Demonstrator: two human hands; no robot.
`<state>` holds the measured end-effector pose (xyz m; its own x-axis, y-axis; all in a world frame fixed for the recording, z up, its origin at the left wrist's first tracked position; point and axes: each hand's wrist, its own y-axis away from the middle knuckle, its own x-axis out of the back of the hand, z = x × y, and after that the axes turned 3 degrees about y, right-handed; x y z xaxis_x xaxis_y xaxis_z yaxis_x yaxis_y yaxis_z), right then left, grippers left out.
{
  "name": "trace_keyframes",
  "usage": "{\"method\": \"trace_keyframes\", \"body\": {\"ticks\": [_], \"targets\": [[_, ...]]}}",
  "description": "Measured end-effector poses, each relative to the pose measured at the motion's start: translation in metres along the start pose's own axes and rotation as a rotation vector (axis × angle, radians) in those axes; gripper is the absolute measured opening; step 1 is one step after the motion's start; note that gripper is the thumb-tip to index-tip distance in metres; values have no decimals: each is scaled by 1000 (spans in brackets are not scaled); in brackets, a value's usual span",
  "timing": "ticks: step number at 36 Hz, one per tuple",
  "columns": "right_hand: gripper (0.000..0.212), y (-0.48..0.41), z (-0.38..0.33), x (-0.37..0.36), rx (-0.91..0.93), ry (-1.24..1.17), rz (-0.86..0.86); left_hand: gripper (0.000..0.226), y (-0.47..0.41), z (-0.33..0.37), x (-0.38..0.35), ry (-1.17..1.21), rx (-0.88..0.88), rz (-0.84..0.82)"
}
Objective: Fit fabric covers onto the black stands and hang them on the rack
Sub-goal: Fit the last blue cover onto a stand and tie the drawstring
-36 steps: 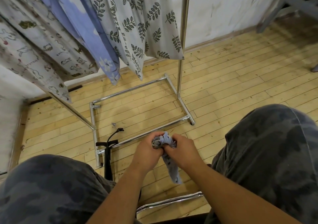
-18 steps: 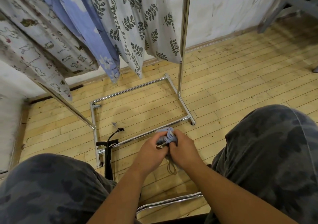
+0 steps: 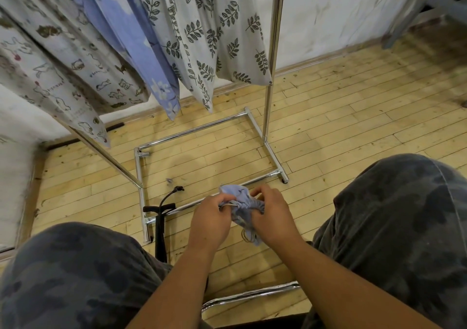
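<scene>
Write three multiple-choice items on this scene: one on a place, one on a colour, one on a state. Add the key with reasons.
1. Where is the black metal stand relative to the chrome clothes rack?
A. hanging from its top rail
B. low down by its base bars
C. far across the room

2. What colour is the bunched fabric cover?
A. light blue
B. red
C. green

3. How is the cover held?
A. by nobody
B. by one hand only
C. by both hands

Key:
1 B, it rises beside the base bars.
2 A, pale blue cloth shows between the hands.
3 C, the left hand and the right hand both grip it.
</scene>
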<state>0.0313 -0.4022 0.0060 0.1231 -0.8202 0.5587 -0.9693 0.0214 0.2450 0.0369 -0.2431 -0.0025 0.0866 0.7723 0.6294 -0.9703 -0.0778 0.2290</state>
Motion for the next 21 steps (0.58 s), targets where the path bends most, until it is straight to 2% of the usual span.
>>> {"method": "trace_keyframes", "body": {"ticks": [4, 7, 10, 15, 21], "targets": [[34, 2, -3, 2, 69, 18, 2, 25, 5, 9, 4, 2, -70, -48], [38, 4, -6, 2, 87, 26, -53, 37, 9, 16, 5, 107, -72, -110], [33, 6, -9, 3, 118, 19, -61, 44, 9, 19, 3, 127, -75, -101], [22, 6, -12, 4, 188, 45, -33, 30, 8, 16, 3, 11, -141, -52], [16, 5, -16, 3, 182, 123, 9, 52, 10, 15, 9, 16, -160, -23]]}}
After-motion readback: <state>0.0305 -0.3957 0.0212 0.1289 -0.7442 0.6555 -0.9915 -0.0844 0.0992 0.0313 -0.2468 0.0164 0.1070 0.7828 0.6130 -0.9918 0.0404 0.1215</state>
